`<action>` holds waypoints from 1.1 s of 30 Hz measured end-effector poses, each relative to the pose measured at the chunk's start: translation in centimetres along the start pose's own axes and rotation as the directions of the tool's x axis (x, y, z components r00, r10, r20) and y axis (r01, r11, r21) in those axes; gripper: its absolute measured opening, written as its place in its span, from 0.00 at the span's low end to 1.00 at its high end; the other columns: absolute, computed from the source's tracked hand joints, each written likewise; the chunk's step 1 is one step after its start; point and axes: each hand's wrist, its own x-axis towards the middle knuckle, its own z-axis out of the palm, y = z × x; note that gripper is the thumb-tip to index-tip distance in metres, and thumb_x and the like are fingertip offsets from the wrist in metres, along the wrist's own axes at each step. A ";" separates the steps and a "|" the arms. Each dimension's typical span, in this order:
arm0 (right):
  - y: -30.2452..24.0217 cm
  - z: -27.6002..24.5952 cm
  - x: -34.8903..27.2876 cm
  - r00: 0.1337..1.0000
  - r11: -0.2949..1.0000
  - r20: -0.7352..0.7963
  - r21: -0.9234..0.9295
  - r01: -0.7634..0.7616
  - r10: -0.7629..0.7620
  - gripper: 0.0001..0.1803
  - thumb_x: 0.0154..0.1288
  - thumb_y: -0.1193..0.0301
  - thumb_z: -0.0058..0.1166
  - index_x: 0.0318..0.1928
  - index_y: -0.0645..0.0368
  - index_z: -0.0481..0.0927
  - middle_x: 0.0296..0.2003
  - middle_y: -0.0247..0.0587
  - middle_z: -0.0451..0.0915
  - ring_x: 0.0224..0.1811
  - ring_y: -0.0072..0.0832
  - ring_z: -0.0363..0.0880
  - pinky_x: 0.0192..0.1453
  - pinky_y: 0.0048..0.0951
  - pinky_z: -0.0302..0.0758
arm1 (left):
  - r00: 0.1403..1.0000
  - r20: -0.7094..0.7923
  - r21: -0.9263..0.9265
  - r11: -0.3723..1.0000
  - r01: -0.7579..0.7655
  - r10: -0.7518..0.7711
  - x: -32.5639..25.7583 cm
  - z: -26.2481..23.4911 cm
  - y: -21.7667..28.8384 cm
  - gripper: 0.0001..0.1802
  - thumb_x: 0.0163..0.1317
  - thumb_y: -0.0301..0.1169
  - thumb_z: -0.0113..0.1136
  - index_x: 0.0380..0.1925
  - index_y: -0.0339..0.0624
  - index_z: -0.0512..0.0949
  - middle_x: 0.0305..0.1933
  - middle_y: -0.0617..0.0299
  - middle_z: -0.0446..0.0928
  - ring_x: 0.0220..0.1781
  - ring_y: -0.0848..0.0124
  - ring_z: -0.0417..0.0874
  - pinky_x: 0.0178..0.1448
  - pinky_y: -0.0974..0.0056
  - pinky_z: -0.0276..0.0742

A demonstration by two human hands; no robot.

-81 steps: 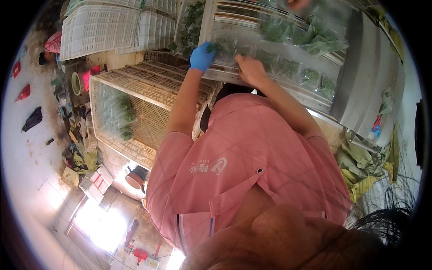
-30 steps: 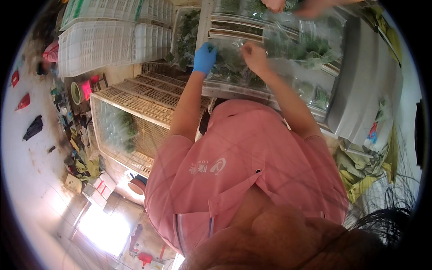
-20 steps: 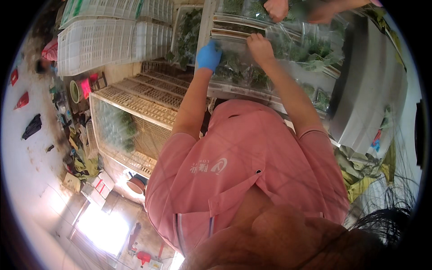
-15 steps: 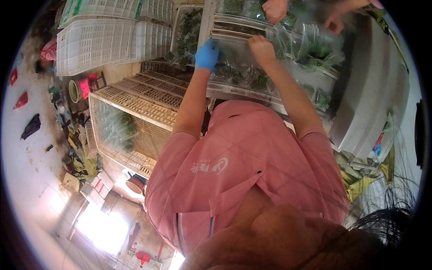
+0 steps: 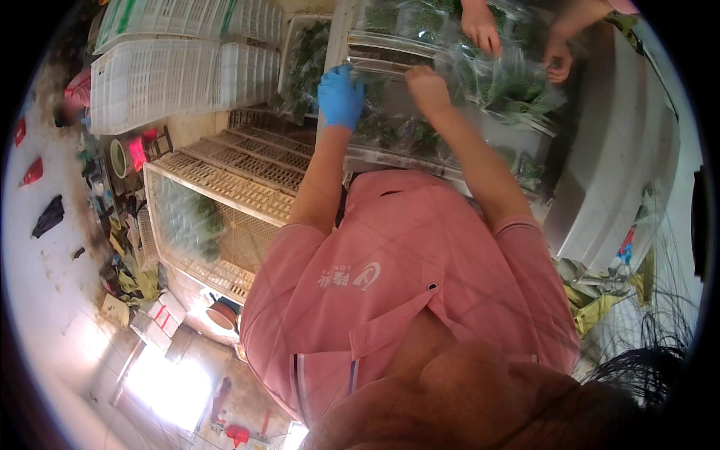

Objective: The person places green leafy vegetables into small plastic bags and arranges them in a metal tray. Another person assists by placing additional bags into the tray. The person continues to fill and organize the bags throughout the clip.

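My left hand (image 5: 342,99), in a blue glove, is at the left edge of a metal machine with sealing bars (image 5: 390,60). Its fingers are curled, and what they grip, if anything, is hidden. My right hand (image 5: 429,91) is bare and closed in a pinch at the edge of a clear plastic bag (image 5: 391,91), just in front of the bars. Bagged green leaves (image 5: 401,133) lie in a row between my forearms. Beyond the bars are more clear bags of leafy greens (image 5: 517,86). A co-worker's two hands (image 5: 481,30) reach over those bags from the far side.
White plastic crates (image 5: 157,82) are stacked at far left, beside a crate of loose greens (image 5: 306,64). Beige crates (image 5: 225,180) at my left hold more bagged greens (image 5: 199,217). A raised metal lid (image 5: 615,150) stands on the machine's right.
Both my hands have drawn slightly nearer and left, away from the bars. The co-worker's hands have come lower over the far bags, with fingers pointing down at them.
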 end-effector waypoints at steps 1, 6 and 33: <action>-0.1 -0.1 0.0 0.999 1.000 0.029 0.007 -0.013 0.013 0.03 0.51 0.75 0.53 0.29 0.57 0.78 0.33 0.40 0.79 0.41 0.37 0.81 0.38 0.35 0.82 | 0.990 -0.009 0.055 0.988 -0.143 0.143 -0.1 0.0 0.4 0.21 0.61 0.39 0.63 0.54 0.48 0.76 0.56 0.48 0.77 0.58 0.47 0.76 0.62 0.46 0.70; -0.2 -1.1 -1.5 0.997 0.978 -0.083 0.210 0.024 -0.007 0.07 0.54 0.75 0.55 0.36 0.59 0.78 0.39 0.44 0.79 0.44 0.43 0.79 0.44 0.39 0.80 | 0.918 -0.086 0.185 0.912 -0.367 0.387 0.3 3.2 2.6 0.27 0.61 0.41 0.62 0.61 0.52 0.74 0.66 0.48 0.68 0.67 0.45 0.66 0.68 0.37 0.59; 1.3 -5.0 -7.2 0.762 0.450 0.334 0.650 -0.612 0.554 0.11 0.63 0.72 0.55 0.45 0.59 0.81 0.36 0.51 0.83 0.37 0.48 0.82 0.43 0.44 0.78 | 0.957 0.286 -0.007 0.999 -0.053 0.053 -0.2 2.7 5.6 0.16 0.62 0.41 0.57 0.42 0.40 0.79 0.38 0.47 0.83 0.42 0.47 0.84 0.46 0.46 0.79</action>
